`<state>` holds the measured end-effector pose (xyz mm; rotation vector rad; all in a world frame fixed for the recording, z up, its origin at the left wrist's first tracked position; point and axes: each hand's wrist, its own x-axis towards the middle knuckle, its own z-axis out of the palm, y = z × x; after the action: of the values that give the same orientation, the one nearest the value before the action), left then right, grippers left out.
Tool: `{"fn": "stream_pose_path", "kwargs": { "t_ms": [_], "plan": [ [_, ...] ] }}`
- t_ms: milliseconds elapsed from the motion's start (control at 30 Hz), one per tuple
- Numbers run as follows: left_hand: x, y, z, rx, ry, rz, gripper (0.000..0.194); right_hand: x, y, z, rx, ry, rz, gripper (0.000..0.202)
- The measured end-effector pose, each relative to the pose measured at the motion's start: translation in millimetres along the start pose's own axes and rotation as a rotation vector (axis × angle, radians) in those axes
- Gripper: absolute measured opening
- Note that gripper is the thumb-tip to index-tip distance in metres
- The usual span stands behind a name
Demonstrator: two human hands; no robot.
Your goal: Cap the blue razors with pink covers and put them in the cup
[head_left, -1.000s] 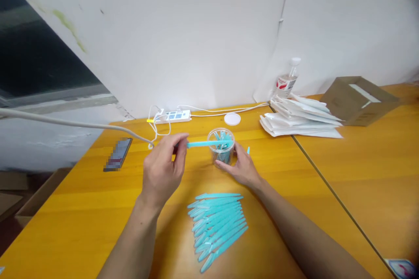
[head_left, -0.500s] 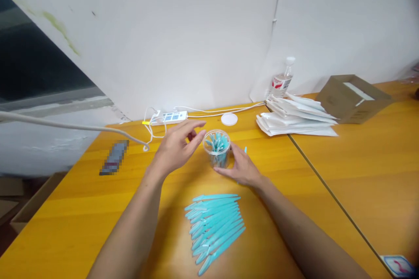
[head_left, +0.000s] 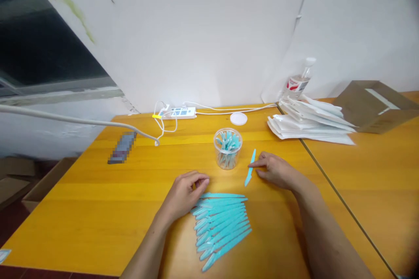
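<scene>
A clear round jar (head_left: pixel 228 157) holds several teal sticks standing upright, its top open. To its right a single teal stick (head_left: pixel 250 168) lies on the table, and the index finger of my right hand (head_left: pixel 273 169) touches it, the other fingers curled. In front of the jar, several teal sticks (head_left: pixel 225 222) lie side by side in a fanned row. My left hand (head_left: pixel 186 192) rests at the upper left end of that row with its fingers bent together; whether anything is between them is hidden.
A round white lid (head_left: pixel 238 118), a power strip (head_left: pixel 180 113) and cables lie near the wall. A phone (head_left: pixel 122 147) is at the left. White packets (head_left: pixel 310 122), a bottle (head_left: pixel 297 83) and a cardboard box (head_left: pixel 373 104) stand at the right back.
My right hand has let go of the jar and moved right to the single stick. My left hand has come down from beside the jar to the row. The view has shifted slightly.
</scene>
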<state>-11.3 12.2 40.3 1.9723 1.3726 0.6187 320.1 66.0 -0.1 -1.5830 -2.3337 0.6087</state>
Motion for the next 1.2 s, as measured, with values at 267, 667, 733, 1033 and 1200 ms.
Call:
{"fn": "stream_pose_path", "kwargs": {
  "t_ms": [267, 667, 733, 1033, 1200],
  "plan": [
    [18.4, 16.8, 38.5, 0.021, -0.030, 0.088, 0.026, 4.1, -43.0, 11.6, 0.015, -0.107, 0.026, 0.016],
    [-11.8, 6.3, -8.7, -0.223, 0.240, -0.114, 0.037, 13.3, -119.9, -88.7, 0.820, 0.469, -0.112, 0.023],
    [-15.5, -2.1, -5.4, -0.199, 0.215, -0.128, 0.038, 37.2, -121.3, -82.2, 0.866, 0.494, -0.079, 0.028],
    [-34.0, -24.9, -4.9, -0.168, 0.044, -0.180, 0.038, 42.5, -112.2, -57.3, 0.300, 0.334, 0.048, 0.025],
    [-39.6, -32.8, -8.9, -0.009, -0.109, -0.116, 0.024, 10.1, -106.5, -59.6, 0.231, 0.436, 0.051, 0.050]
  ]
}}
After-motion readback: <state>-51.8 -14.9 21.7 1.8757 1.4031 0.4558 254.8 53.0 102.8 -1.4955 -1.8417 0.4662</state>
